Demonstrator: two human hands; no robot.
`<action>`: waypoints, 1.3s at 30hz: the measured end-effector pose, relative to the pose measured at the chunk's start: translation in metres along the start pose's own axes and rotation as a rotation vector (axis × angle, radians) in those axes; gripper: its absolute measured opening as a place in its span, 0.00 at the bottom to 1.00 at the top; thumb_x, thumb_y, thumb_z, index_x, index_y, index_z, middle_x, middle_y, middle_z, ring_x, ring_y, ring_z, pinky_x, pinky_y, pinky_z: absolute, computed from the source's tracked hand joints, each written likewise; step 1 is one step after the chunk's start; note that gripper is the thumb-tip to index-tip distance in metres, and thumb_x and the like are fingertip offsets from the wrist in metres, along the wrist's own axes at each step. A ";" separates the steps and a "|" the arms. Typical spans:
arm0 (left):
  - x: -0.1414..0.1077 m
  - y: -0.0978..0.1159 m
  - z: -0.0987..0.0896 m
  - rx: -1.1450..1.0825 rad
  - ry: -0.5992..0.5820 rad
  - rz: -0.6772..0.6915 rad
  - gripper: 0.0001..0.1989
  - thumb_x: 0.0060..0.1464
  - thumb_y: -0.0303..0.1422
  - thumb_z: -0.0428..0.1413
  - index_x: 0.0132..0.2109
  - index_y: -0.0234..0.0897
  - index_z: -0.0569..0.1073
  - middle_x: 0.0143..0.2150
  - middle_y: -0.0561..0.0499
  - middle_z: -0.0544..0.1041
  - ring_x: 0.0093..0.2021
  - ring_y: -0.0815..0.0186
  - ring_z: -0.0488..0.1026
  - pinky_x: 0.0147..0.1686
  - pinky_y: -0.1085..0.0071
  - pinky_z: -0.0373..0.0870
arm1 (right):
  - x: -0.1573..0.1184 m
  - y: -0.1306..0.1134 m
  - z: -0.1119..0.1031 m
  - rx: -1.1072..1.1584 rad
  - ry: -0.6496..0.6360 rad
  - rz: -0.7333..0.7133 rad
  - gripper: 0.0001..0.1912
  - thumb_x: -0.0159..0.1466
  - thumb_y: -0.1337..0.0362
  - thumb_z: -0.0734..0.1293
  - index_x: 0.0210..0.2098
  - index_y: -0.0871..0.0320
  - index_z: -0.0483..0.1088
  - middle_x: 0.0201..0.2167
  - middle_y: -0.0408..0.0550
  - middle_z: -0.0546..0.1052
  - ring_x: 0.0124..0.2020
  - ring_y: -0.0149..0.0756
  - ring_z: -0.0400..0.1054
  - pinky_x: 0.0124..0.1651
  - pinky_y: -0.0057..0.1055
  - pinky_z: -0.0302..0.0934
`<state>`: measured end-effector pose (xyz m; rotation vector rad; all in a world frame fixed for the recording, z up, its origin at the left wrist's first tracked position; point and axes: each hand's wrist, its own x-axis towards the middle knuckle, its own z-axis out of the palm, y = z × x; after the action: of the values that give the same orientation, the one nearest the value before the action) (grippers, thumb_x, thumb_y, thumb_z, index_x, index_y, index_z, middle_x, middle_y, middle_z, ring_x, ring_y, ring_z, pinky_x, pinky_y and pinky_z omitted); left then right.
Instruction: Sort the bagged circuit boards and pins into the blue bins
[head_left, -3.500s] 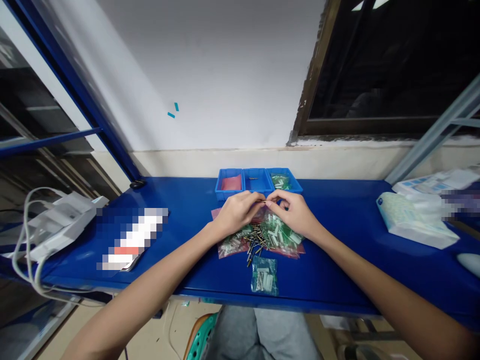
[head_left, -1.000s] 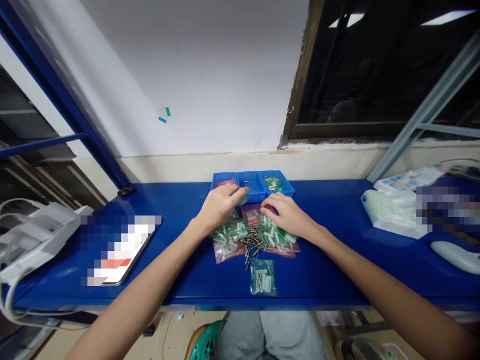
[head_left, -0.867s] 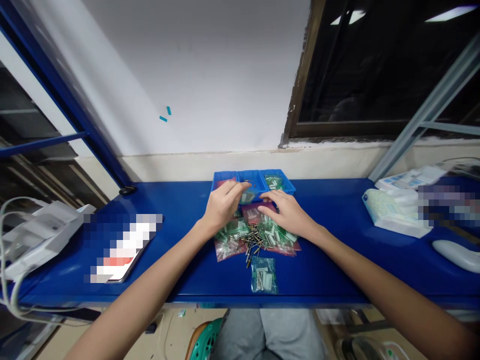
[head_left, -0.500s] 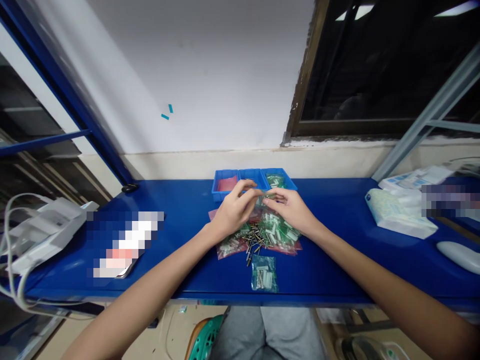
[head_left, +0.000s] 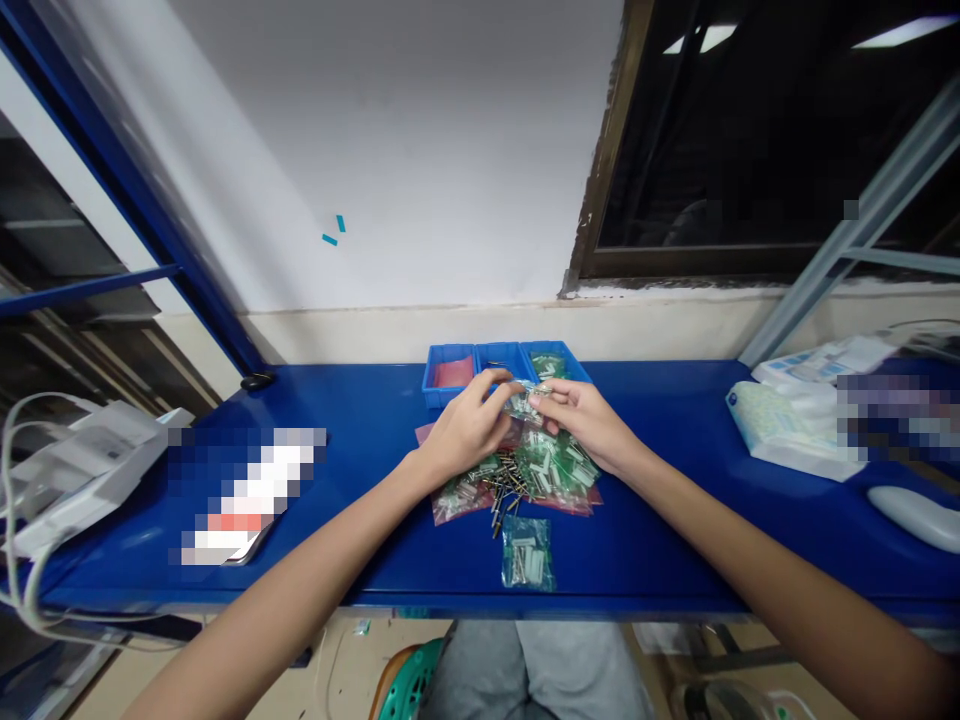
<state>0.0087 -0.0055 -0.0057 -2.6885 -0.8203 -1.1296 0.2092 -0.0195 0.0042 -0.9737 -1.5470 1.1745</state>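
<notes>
Between my two hands is a small clear plastic bag (head_left: 527,401) with light-coloured parts inside. My left hand (head_left: 472,420) pinches its left side, and my right hand (head_left: 579,412) grips its right side with thumb and fingers. Below them lie several greenish bags (head_left: 559,468) of white parts on top of pink bags (head_left: 454,508). A loose heap of metal screws (head_left: 508,482) spreads between these bags. Nearer the table's front edge lies a single bag (head_left: 527,553) holding white pieces and screws.
Three joined blue bins (head_left: 442,398) stand behind my hands, one with pink bags, one with green bags. On the blue table (head_left: 660,560), a phone-like object (head_left: 259,500) and a white power strip (head_left: 112,480) lie left. A tissue pack (head_left: 795,430) lies right.
The bag between my hands is now lower and more visible, spread toward me. My left fingers have closed in on its side; my right hand keeps its grip. The view shifted slightly.
</notes>
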 end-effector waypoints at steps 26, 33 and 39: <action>0.000 0.005 -0.003 0.053 0.107 -0.040 0.13 0.66 0.31 0.50 0.56 0.38 0.65 0.55 0.39 0.67 0.43 0.63 0.75 0.37 0.65 0.78 | -0.002 0.001 -0.001 -0.409 0.185 -0.283 0.13 0.64 0.55 0.66 0.29 0.56 0.69 0.30 0.46 0.71 0.34 0.37 0.66 0.32 0.31 0.61; -0.002 0.003 0.000 0.062 0.065 0.020 0.14 0.65 0.29 0.51 0.57 0.36 0.66 0.53 0.41 0.70 0.51 0.59 0.73 0.45 0.62 0.78 | -0.003 -0.005 0.000 -0.294 0.145 -0.303 0.15 0.62 0.56 0.69 0.25 0.56 0.66 0.39 0.50 0.76 0.43 0.40 0.69 0.44 0.37 0.64; -0.003 0.002 0.001 -0.040 0.022 0.036 0.15 0.66 0.26 0.48 0.58 0.35 0.65 0.52 0.42 0.74 0.50 0.61 0.74 0.49 0.62 0.76 | -0.007 -0.015 -0.001 -0.267 0.090 -0.280 0.14 0.63 0.55 0.68 0.25 0.56 0.73 0.52 0.52 0.76 0.49 0.44 0.71 0.40 0.38 0.66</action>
<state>0.0091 -0.0083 -0.0082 -2.7071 -0.7502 -1.1776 0.2108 -0.0297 0.0175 -0.9307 -1.7310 0.7329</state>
